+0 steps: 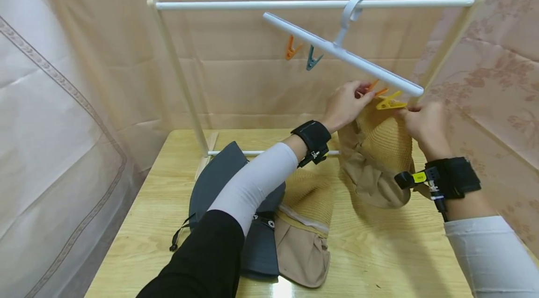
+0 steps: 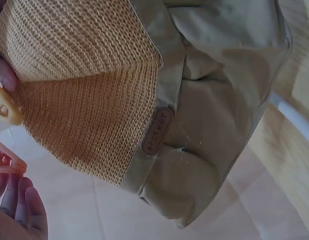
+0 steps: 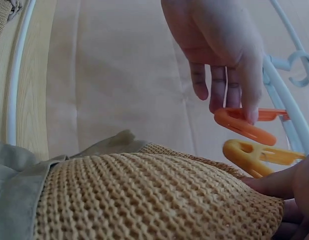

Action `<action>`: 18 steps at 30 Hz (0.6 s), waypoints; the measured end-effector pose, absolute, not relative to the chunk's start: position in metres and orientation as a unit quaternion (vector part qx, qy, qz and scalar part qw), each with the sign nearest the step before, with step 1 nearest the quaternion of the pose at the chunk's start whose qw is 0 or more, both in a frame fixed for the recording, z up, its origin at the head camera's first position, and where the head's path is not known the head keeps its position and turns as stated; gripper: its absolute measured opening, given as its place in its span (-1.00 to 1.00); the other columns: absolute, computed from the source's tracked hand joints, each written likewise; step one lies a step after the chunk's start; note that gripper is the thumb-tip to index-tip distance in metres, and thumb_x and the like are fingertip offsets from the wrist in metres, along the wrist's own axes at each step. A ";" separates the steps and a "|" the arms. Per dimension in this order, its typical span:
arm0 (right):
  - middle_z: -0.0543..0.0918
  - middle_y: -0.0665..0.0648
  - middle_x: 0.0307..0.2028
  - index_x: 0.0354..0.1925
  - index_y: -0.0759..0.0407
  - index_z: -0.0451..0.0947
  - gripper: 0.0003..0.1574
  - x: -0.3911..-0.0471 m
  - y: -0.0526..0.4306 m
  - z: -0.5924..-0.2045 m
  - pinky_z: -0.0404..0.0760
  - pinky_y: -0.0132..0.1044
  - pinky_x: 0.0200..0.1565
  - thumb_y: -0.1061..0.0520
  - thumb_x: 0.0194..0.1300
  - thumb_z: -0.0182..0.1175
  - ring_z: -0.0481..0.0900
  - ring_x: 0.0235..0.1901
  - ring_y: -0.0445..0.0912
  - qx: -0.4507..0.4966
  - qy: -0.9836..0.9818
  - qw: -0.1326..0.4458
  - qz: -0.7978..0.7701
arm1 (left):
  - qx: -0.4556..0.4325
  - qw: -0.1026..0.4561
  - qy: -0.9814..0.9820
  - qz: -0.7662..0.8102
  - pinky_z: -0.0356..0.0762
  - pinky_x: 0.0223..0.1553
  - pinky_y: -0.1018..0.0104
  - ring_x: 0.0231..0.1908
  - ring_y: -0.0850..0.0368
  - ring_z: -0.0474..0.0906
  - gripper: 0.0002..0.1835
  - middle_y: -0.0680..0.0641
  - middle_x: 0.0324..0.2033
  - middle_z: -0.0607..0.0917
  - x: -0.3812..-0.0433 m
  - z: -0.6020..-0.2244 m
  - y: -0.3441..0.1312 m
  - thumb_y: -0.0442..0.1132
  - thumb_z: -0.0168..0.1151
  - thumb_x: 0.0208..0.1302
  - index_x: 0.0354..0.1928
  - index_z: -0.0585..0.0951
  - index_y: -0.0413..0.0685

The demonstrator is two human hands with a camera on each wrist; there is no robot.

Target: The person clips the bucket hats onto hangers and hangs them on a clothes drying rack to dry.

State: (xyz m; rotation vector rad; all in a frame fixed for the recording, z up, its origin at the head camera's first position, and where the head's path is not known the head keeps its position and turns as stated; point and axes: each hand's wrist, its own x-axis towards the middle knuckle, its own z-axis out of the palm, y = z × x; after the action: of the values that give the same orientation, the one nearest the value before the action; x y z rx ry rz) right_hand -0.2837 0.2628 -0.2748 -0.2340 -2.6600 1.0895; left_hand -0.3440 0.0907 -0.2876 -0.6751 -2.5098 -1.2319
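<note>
A tan sun hat (image 1: pixel 385 143) with a knitted crown and a fabric brim hangs beneath the right end of a white clip hanger (image 1: pixel 345 54). My right hand (image 1: pixel 429 129) grips the crown's edge, close beside a yellow clip (image 1: pixel 389 104) that meets the hat there. With thumb and fingers, my left hand (image 1: pixel 347 104) pinches an orange clip (image 3: pixel 244 131) hanging from the same hanger, just left of the yellow one. A small brown label (image 2: pixel 158 131) shows on the hat's band in the left wrist view.
The hanger hooks over the top bar (image 1: pixel 252 5) of a white rack. Another orange clip (image 1: pixel 290 49) and a blue clip (image 1: pixel 312 59) hang further left. On the wooden table (image 1: pixel 143 223) lie a dark grey hat (image 1: pixel 210 181) and a second tan hat (image 1: pixel 305 251), partly under my left arm.
</note>
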 end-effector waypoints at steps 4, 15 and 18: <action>0.70 0.46 -0.19 0.01 0.50 0.59 -0.51 -0.283 0.260 -0.272 0.40 -0.44 -0.57 0.09 0.31 0.21 0.36 -0.59 -0.43 -0.080 -0.911 0.151 0.375 | -0.233 0.138 -0.870 -0.413 0.39 -0.18 0.64 -0.11 0.38 0.56 -0.65 0.14 -0.08 0.70 -0.341 -0.283 0.093 -0.01 0.14 0.40 0.15 0.59 0.11; 0.53 -0.13 -0.78 -0.16 0.51 0.66 -0.57 -0.279 0.263 -0.261 0.30 -0.41 -0.67 0.09 0.25 0.29 0.27 -0.75 -0.44 -0.083 -0.919 0.204 0.328 | -0.276 0.264 -0.848 -0.367 0.36 -0.20 0.68 -0.08 0.24 0.58 -0.63 -0.02 0.01 0.58 -0.324 -0.277 0.098 -0.09 0.19 0.36 0.12 0.47 -0.09; 0.55 -0.10 -0.74 -0.16 0.51 0.66 -0.57 -0.277 0.262 -0.260 0.31 -0.46 -0.67 0.10 0.25 0.27 0.26 -0.75 -0.48 -0.083 -0.918 0.203 0.330 | -0.312 0.267 -0.844 -0.345 0.34 -0.13 0.72 -0.07 0.26 0.57 -0.71 0.00 -0.06 0.63 -0.321 -0.274 0.100 -0.13 0.18 0.37 0.05 0.53 -0.10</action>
State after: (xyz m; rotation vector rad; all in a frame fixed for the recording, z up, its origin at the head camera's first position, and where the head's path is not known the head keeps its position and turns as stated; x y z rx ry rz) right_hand -0.2773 0.2625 -0.2597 -0.2322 -2.5619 0.9199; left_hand -0.3207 0.1002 -0.2741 -0.8423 -2.2772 -0.9324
